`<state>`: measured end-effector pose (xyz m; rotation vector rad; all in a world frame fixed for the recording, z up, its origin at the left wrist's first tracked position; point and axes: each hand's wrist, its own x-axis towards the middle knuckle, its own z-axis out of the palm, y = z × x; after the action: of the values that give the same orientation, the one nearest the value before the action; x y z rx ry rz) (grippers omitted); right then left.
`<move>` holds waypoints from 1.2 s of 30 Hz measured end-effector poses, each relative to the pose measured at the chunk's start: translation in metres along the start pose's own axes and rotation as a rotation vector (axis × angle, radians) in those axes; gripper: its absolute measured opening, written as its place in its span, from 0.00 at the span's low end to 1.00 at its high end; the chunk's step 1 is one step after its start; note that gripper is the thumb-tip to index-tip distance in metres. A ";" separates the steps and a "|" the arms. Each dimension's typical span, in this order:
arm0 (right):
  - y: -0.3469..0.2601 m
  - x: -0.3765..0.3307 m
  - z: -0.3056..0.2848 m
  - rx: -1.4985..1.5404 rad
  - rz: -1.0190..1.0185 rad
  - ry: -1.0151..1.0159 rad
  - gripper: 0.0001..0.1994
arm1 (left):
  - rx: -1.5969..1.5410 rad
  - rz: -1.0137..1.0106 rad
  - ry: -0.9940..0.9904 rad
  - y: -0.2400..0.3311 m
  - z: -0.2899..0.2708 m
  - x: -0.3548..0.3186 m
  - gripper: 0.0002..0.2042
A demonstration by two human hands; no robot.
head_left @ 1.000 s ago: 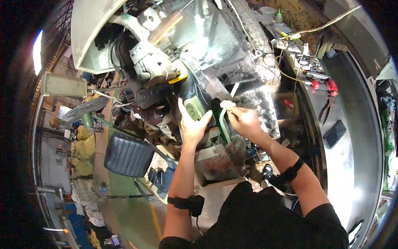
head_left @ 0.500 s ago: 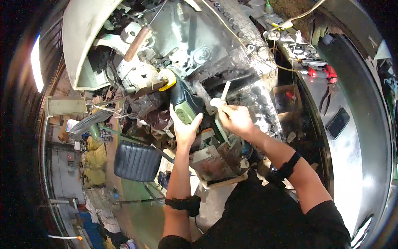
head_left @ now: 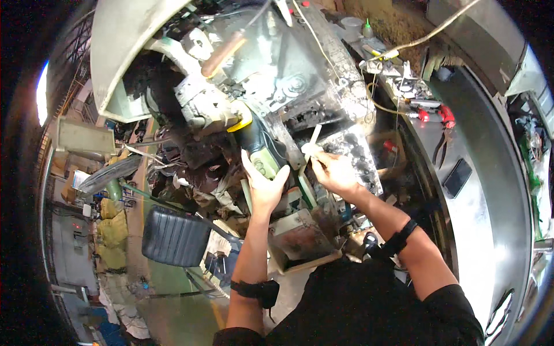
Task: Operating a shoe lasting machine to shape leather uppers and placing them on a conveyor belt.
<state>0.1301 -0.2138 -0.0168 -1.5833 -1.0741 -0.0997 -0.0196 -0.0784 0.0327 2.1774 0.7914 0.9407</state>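
Gripping a pale-green machine housing (head_left: pixel 266 163), the left hand (head_left: pixel 264 185) steadies it while right hand (head_left: pixel 334 172) fingers pinch a thin white strip (head_left: pixel 313 140), unfinished.

Machine parts (head_left: pixel 271 86) crowding hands (no gap)

green control box (head_left: pixel 264 163) | yellow collar (head_left: pixel 244 117) (bright) | red-handled pliers (head_left: pixel 435 113) | seat (head_left: pixel 173 235), probably black

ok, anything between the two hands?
Head view: a dark green upright bar of the machine stands between the left hand, which cups a pale green part, and the right hand, which pinches a white strip.
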 end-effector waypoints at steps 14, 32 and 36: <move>-0.073 -0.010 -0.013 1.173 0.429 -0.369 0.31 | -0.076 0.813 -0.117 0.074 0.020 -0.082 0.32; -0.104 0.021 0.036 0.053 0.200 -0.194 0.43 | -0.321 0.711 0.079 0.004 -0.054 -0.060 0.21; -0.105 0.029 0.070 -0.281 0.050 -0.371 0.57 | -0.329 0.440 0.219 -0.025 -0.073 -0.055 0.19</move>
<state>0.0439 -0.1491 0.0543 -1.9308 -1.3491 0.0849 -0.1139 -0.0800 0.0318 2.0079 0.2207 1.4352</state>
